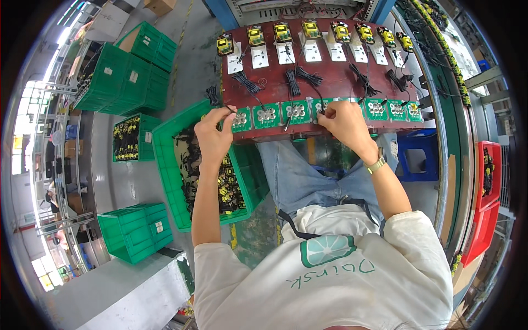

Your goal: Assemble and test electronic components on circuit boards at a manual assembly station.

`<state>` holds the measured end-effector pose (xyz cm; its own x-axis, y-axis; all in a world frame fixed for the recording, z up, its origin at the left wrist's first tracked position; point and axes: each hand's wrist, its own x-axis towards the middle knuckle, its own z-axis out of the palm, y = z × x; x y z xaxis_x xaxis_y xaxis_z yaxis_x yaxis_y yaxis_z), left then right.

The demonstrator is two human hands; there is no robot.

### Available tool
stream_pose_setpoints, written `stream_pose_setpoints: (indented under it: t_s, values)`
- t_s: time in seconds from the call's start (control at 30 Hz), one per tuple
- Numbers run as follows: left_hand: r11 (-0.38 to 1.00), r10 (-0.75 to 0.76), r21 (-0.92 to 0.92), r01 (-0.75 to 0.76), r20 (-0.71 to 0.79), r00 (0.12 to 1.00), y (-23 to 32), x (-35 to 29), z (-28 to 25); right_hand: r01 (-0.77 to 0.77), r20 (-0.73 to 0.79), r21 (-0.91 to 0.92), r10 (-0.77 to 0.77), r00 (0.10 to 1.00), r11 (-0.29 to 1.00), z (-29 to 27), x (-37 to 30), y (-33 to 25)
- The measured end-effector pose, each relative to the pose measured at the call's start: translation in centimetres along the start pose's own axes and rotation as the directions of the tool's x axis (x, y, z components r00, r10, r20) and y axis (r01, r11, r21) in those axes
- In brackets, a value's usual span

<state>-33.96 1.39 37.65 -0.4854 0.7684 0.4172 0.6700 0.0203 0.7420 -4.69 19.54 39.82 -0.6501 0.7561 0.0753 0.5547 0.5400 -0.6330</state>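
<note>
My left hand is at the left end of the dark red bench panel. Its thumb and forefinger pinch the thin end of a black cable, beside the leftmost green circuit board. Over another green circuit board further right, my right hand is closed, fingertips pressed together; whatever they hold is hidden. Between the hands lie a green board and another green board, each with round silver contacts. Coiled black cables lie behind them.
Yellow-and-black power boards stand along the panel's back above white socket plates. Under my left forearm sits a green crate filled with similar boards and cables. More green crates stand left; a blue stool and red bins are right.
</note>
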Motion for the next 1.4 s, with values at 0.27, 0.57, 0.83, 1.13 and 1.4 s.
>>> stream_pose_setpoints:
  t_s: [0.27,0.57,0.83,1.13,1.4]
  values:
    - [0.997,-0.06,-0.064,0.053,-0.105,0.993,-0.5,-1.2,0.7,-0.488,0.481,0.87,0.1,0.871,0.072,-2.7,1.4,1.7]
    - [0.958,0.116,0.277,-0.076,-0.132,0.984,12.2,-5.7,7.0,-0.468,0.487,0.854,0.032,0.873,-0.226,-2.0,1.0,2.1]
    - [0.823,-0.18,0.565,-0.061,0.361,0.915,9.6,-1.2,8.5,-0.343,0.306,0.865,0.155,0.939,0.367,-3.2,1.6,1.6]
    - [0.871,-0.332,-0.282,0.403,0.267,0.905,9.5,1.7,9.2,-0.036,0.005,0.523,0.039,0.999,0.852,-2.5,2.1,2.7]
    - [0.88,-0.301,-0.297,0.37,0.254,0.919,9.1,2.4,9.0,0.32,-0.15,0.171,-0.296,0.943,0.932,-2.1,1.7,2.9]
